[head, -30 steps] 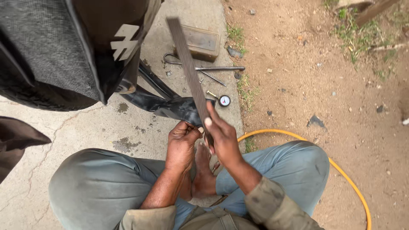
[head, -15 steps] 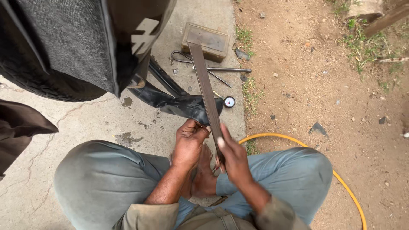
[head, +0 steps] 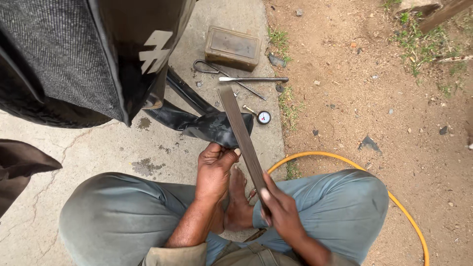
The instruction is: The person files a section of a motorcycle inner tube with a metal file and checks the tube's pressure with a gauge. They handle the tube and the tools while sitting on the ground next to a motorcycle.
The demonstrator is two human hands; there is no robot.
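File: a long flat grey metal file (head: 241,135) slants across the middle of the frame, its far tip pointing up toward the tools and its near end low in the middle.
Right hand: the right hand (head: 281,207) sits at lower middle, with its fingers curled tight round the near end of the file and one finger lying along the flat side.
Left hand: the left hand (head: 214,167) is just left of the file, closed on a fold of the black rubber tube (head: 207,125). Its thumb reaches toward the file, but I cannot tell if it touches.
Tube place: the black rubber tube lies on the concrete (head: 98,148) in the middle, and the file crosses over its right end.
Foot: a bare foot (head: 239,197) rests between the two hands, under the file.
Legs: grey-blue trousers (head: 123,216) fill the bottom of the frame.
Tools: a small round gauge (head: 263,116) lies just right of the file. Above it lie a thin metal rod (head: 253,79) and a bent wire tool (head: 204,66).
Box: a flat brown box (head: 232,48) sits at top middle.
Hose: a yellow hose (head: 345,162) curves over the dirt at lower right.
Big dark shape: a black thing with grey mesh (head: 74,54) fills the upper left.
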